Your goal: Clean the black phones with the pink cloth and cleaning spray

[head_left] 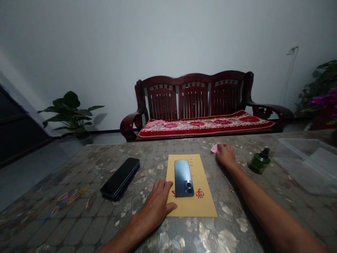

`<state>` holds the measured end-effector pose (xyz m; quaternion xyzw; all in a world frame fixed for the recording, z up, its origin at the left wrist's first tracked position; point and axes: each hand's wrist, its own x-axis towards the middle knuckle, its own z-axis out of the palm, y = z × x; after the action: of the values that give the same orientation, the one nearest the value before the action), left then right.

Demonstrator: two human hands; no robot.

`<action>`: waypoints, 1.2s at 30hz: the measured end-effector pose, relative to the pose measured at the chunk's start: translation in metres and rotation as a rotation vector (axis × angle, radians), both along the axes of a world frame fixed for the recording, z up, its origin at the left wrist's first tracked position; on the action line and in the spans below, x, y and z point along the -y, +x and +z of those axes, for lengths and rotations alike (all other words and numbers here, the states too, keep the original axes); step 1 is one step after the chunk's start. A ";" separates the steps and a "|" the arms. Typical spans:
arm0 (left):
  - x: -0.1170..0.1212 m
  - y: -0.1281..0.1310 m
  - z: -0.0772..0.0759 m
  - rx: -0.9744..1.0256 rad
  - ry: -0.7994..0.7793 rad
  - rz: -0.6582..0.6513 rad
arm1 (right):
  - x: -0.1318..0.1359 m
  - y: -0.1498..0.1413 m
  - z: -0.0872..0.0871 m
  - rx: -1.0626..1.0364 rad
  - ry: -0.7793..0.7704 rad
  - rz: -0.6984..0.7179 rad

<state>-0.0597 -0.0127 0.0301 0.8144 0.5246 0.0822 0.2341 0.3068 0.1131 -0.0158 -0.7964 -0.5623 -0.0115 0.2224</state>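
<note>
A patterned surface spreads across the foreground, with a red-brown wooden settee behind it. Two bare forearms reach in over it: the left slants up from the bottom edge to the left hand, palm down and low, while the right stretches farther, from the lower right to the right hand near the far side. Between them lies a tan envelope, flat and printed in red characters; whether it holds anything cannot be told. Left of it sits a stack of dark phones. As for how far things have come, the blue phone is laid on top of the envelope, back up and outside it, and the stack lies apart, out of either hand's grasp. The green bottle stands upright right of the right hand, untouched. The pink cloth is away from the blue phone, beyond the envelope's right side; how much remains to be done does not show. The left fingers are spread, thumb well apart, resting at the envelope's left edge just beside the blue phone, gripping nothing visible. The right fingers curl down over the pink cloth, tips hidden, so whether they pinch it cannot be told.
</note>
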 end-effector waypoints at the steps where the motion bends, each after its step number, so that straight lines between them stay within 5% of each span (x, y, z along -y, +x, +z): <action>1: 0.000 0.001 0.000 -0.009 0.002 0.008 | -0.001 0.004 0.001 -0.021 0.007 -0.005; 6: -0.010 0.007 -0.005 -0.009 0.055 -0.068 | -0.003 0.012 0.010 -0.077 0.033 0.015; 9: -0.018 0.010 -0.010 0.010 0.075 -0.143 | 0.004 -0.011 0.014 -0.195 0.078 0.115; 13: -0.023 0.011 -0.014 0.032 0.112 -0.193 | 0.026 -0.072 0.009 -0.981 0.123 0.462; 17: -0.026 0.007 -0.017 0.034 0.147 -0.195 | 0.041 -0.117 0.002 -1.268 0.066 0.537; 19: -0.026 0.005 -0.019 0.035 0.144 -0.201 | 0.040 -0.121 0.004 -1.186 0.084 0.557; 26: -0.012 0.017 -0.021 0.015 0.165 -0.078 | 0.026 -0.123 0.022 -0.295 0.130 0.709; 36: -0.017 0.027 -0.033 0.088 0.236 -0.058 | 0.045 -0.141 0.021 -0.076 0.033 0.867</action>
<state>-0.0323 0.0043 -0.0032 0.8466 0.4769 0.1724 0.1617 0.1658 0.0684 0.0047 -0.4828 -0.8359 0.1033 0.2397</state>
